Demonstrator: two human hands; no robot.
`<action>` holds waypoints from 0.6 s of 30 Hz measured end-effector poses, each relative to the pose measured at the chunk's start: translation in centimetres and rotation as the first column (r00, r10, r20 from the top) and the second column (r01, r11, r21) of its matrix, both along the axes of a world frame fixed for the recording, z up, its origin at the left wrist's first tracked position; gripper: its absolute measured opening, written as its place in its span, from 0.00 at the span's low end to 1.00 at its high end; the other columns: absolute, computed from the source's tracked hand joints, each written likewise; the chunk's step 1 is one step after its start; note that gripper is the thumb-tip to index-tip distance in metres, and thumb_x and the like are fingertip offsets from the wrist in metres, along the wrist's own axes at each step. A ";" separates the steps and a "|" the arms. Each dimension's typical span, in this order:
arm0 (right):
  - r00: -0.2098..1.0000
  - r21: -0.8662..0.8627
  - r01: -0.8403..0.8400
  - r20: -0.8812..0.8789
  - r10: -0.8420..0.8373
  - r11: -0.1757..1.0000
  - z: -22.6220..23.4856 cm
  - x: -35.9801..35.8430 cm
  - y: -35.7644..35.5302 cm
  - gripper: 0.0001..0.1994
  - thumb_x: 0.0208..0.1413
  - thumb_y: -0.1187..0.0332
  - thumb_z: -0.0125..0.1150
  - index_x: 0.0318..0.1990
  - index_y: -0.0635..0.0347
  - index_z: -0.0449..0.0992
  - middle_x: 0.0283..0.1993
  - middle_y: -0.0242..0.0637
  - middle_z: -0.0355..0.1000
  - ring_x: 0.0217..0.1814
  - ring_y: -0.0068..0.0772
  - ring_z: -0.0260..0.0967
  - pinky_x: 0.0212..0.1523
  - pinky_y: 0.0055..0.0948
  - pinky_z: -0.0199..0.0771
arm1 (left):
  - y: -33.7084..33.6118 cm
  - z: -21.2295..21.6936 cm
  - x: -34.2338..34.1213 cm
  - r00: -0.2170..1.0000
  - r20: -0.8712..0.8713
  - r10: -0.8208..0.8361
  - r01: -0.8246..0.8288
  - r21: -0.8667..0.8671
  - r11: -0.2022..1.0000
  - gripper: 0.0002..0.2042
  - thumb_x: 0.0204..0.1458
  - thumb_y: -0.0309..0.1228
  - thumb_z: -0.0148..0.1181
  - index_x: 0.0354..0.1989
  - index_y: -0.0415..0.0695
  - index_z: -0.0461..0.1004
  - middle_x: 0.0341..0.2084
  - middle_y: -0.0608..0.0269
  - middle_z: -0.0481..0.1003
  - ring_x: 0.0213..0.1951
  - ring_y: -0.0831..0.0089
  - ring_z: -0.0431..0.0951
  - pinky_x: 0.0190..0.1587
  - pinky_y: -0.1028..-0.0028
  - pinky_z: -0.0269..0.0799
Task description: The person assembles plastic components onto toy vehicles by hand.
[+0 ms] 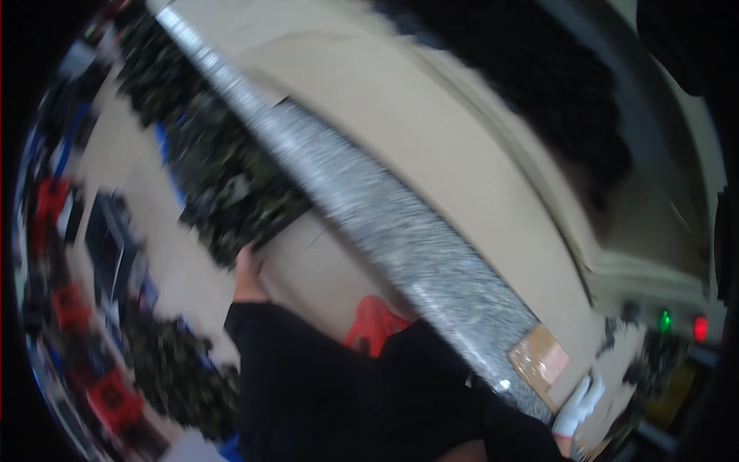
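Across the tan table (pixel 431 131), the grey speckled strip (pixel 385 223) runs upper-left to lower-right

Blurred workshop: pale floor (pixel 185 269) with red stools (pixel 115 396) at left; speckled grey desk edge (pixel 400 223) runs diagonally; green (pixel 663 320) and red lamps (pixel 699 328) glow at right.

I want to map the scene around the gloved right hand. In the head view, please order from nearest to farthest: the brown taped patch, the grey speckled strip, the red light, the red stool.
From the right hand:
1. Brown taped patch, just up-left of it.
2. Grey speckled strip, further left; its lower end comes about as near as the patch.
3. Red light, up-right.
4. Red stool, far left, between the dark sleeves.
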State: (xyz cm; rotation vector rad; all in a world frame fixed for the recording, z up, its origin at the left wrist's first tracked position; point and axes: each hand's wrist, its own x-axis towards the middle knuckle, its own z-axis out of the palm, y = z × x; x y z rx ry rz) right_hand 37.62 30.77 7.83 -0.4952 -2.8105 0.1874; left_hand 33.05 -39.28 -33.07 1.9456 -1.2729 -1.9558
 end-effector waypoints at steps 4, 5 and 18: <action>0.999 0.077 0.002 -0.051 0.002 0.997 -1.0 1.3 2.4 0.14 0.59 0.68 0.44 0.47 0.69 0.67 0.48 0.46 0.65 0.48 0.39 0.63 0.51 0.32 0.62 | 3.8 1.3 -4.4 0.979 0.114 0.166 -0.161 -0.053 0.986 0.26 0.48 0.30 0.53 0.57 0.41 0.57 0.58 0.52 0.56 0.57 0.59 0.59 0.50 0.58 0.64; 0.998 0.044 0.017 -0.066 -0.014 0.999 -0.6 1.1 1.2 0.14 0.58 0.68 0.44 0.46 0.70 0.67 0.46 0.46 0.65 0.47 0.39 0.63 0.50 0.32 0.63 | 3.8 0.5 -3.8 0.980 0.118 0.163 -0.159 -0.040 0.986 0.26 0.48 0.30 0.53 0.57 0.41 0.57 0.58 0.52 0.56 0.57 0.59 0.59 0.50 0.58 0.64; 0.974 0.017 -0.096 -0.206 0.097 0.995 0.3 0.0 -0.3 0.08 0.46 0.78 0.52 0.36 0.64 0.71 0.35 0.44 0.68 0.40 0.42 0.64 0.44 0.36 0.63 | 24.9 38.8 -13.1 0.406 -0.495 -0.768 -0.094 -0.859 0.504 0.07 0.52 0.20 0.48 0.38 0.36 0.68 0.29 0.67 0.67 0.29 0.82 0.66 0.33 0.82 0.64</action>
